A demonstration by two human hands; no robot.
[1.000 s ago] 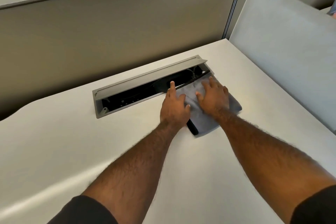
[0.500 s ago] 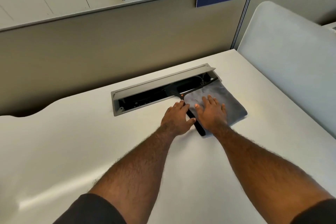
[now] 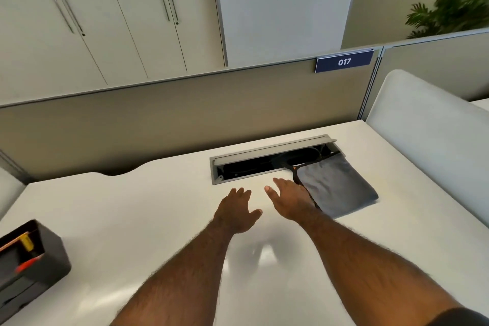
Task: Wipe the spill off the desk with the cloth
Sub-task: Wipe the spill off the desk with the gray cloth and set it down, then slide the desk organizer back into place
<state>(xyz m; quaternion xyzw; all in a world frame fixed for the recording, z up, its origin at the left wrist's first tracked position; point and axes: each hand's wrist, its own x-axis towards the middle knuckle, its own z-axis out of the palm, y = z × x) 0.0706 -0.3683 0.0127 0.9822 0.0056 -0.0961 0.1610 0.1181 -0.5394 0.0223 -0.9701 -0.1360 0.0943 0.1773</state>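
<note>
A folded grey cloth (image 3: 336, 188) lies flat on the white desk (image 3: 132, 214), just in front of the right end of the cable tray. A black squeegee-like tool (image 3: 297, 176) lies along the cloth's left edge, partly under my right hand. My right hand (image 3: 289, 200) hovers with fingers spread at the cloth's left edge, holding nothing. My left hand (image 3: 236, 210) is beside it, open, over bare desk. I cannot make out a spill; only a soft shadow and glare show near my forearms.
An open grey cable tray (image 3: 270, 161) is recessed in the desk behind the hands. A black organiser box (image 3: 29, 262) with orange items sits at the near left. A beige partition (image 3: 158, 119) bounds the back, and a pale side panel (image 3: 428, 135) the right.
Both hands have come off the cloth and drawn back to the left toward me. The cloth and tool stay put. The view has tilted upward.
</note>
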